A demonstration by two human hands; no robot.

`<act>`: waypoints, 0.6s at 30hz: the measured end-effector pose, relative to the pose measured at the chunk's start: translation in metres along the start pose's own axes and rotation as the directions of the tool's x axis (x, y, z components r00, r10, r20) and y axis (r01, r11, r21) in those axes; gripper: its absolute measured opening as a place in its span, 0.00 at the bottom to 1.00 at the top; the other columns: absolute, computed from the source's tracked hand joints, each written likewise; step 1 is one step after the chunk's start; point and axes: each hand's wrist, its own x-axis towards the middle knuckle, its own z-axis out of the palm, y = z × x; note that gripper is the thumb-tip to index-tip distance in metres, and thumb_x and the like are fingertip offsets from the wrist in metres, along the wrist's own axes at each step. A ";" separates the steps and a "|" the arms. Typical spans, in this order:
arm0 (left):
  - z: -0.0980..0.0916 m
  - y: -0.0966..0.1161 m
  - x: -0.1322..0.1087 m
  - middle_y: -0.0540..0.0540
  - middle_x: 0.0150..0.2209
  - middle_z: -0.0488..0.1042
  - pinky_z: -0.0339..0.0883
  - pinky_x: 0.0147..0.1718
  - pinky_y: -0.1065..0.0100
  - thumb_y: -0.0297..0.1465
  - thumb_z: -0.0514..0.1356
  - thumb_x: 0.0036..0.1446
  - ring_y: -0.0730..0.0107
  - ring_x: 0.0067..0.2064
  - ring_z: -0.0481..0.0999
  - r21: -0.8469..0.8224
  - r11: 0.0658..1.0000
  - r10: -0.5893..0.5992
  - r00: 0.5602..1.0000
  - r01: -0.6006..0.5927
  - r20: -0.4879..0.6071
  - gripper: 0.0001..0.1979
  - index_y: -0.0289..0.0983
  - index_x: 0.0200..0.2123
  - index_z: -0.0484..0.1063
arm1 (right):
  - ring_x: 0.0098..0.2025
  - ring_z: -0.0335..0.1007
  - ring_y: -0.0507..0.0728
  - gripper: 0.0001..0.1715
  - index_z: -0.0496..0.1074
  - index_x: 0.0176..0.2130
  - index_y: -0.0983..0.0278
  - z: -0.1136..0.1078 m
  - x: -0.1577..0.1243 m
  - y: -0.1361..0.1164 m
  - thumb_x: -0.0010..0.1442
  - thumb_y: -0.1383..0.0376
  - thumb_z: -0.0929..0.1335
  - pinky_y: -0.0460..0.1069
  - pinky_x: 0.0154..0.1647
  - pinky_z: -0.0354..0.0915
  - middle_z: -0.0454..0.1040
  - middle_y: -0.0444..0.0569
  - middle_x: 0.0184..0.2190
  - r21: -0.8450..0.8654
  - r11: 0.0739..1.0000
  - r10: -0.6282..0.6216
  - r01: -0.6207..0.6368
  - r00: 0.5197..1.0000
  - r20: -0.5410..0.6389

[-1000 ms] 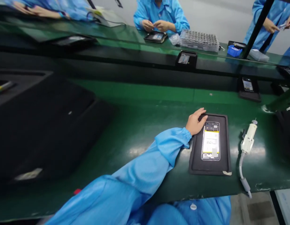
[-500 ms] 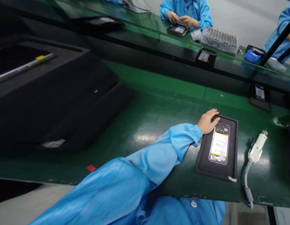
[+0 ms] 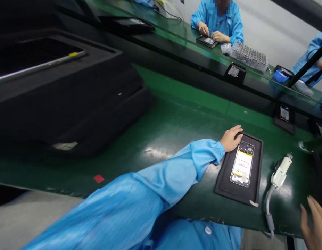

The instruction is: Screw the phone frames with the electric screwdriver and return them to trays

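Note:
My left hand (image 3: 230,139) rests on the top left corner of a black tray (image 3: 225,180), fingers curled loosely over its edge and holding nothing. In the tray lies an opened phone (image 3: 242,163) with a white and yellow battery. My right hand (image 3: 314,222) enters at the lower right corner with its fingers spread and empty, near the table's front edge. A white electric screwdriver (image 3: 280,173) with a grey cable lies on the green table (image 3: 163,135) between the tray and my right hand.
A big black machine housing (image 3: 62,93) fills the left. Black trays with phones (image 3: 284,114) ride the belt behind. Across it a person in blue (image 3: 218,26) works on a phone beside a clear parts tray (image 3: 249,55) and a blue box (image 3: 280,76).
The view swung left and down. My right hand came into view at the lower right. My left hand stayed on the tray's corner.

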 end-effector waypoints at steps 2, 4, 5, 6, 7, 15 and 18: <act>-0.009 0.000 -0.009 0.38 0.57 0.69 0.62 0.61 0.55 0.30 0.53 0.60 0.60 0.59 0.68 0.002 1.000 0.004 1.000 -0.004 -0.017 0.16 0.34 0.49 0.72 | 0.60 0.60 0.71 0.45 0.40 0.69 0.56 0.024 0.036 0.002 0.58 0.72 0.61 0.67 0.50 0.68 0.59 0.60 0.62 -0.106 0.972 -0.198 0.211 0.972 0.123; -0.021 -0.001 -0.023 0.39 0.57 0.69 0.63 0.60 0.56 0.31 0.53 0.60 0.60 0.59 0.69 0.009 1.000 0.007 0.999 -0.007 -0.031 0.16 0.35 0.49 0.72 | 0.63 0.56 0.72 0.48 0.38 0.69 0.64 0.047 0.071 0.006 0.53 0.80 0.57 0.68 0.53 0.65 0.58 0.64 0.62 -0.175 0.879 -0.393 0.444 0.882 0.260; -0.028 -0.002 -0.030 0.39 0.57 0.69 0.64 0.60 0.56 0.31 0.53 0.60 0.60 0.58 0.69 0.015 1.000 0.006 0.999 -0.005 -0.039 0.16 0.35 0.49 0.73 | 0.63 0.55 0.71 0.47 0.42 0.68 0.66 0.058 0.086 0.009 0.52 0.82 0.56 0.68 0.55 0.63 0.60 0.64 0.61 -0.188 0.829 -0.463 0.527 0.834 0.300; -0.034 -0.003 -0.037 0.39 0.57 0.69 0.64 0.60 0.56 0.32 0.54 0.60 0.59 0.58 0.69 0.021 1.000 0.002 0.999 -0.001 -0.048 0.16 0.36 0.49 0.73 | 0.63 0.57 0.70 0.43 0.48 0.65 0.68 0.067 0.099 0.012 0.52 0.82 0.56 0.67 0.56 0.62 0.63 0.63 0.59 -0.195 0.784 -0.516 0.589 0.793 0.322; -0.041 -0.005 -0.044 0.39 0.57 0.69 0.64 0.60 0.56 0.32 0.54 0.60 0.59 0.58 0.69 0.027 1.000 -0.003 0.998 0.005 -0.058 0.16 0.35 0.49 0.73 | 0.61 0.59 0.69 0.38 0.53 0.62 0.70 0.075 0.108 0.015 0.53 0.82 0.56 0.66 0.58 0.61 0.66 0.63 0.57 -0.197 0.749 -0.556 0.632 0.762 0.330; -0.075 0.011 -0.063 0.39 0.57 0.69 0.64 0.59 0.55 0.34 0.54 0.61 0.60 0.58 0.69 0.031 0.999 0.016 0.993 -0.013 -0.115 0.16 0.37 0.50 0.72 | 0.52 0.68 0.68 0.18 0.65 0.51 0.67 0.069 0.107 0.022 0.62 0.65 0.59 0.66 0.55 0.63 0.73 0.61 0.45 -0.039 0.807 -0.589 0.589 0.808 0.029; -0.078 0.043 -0.059 0.40 0.56 0.70 0.65 0.59 0.56 0.34 0.55 0.61 0.61 0.58 0.69 -0.024 0.990 0.135 0.982 -0.140 -0.134 0.16 0.37 0.50 0.73 | 0.41 0.72 0.70 0.22 0.68 0.47 0.65 0.041 0.093 0.033 0.60 0.52 0.63 0.65 0.44 0.69 0.73 0.62 0.36 0.013 0.953 -0.301 0.304 0.949 -0.098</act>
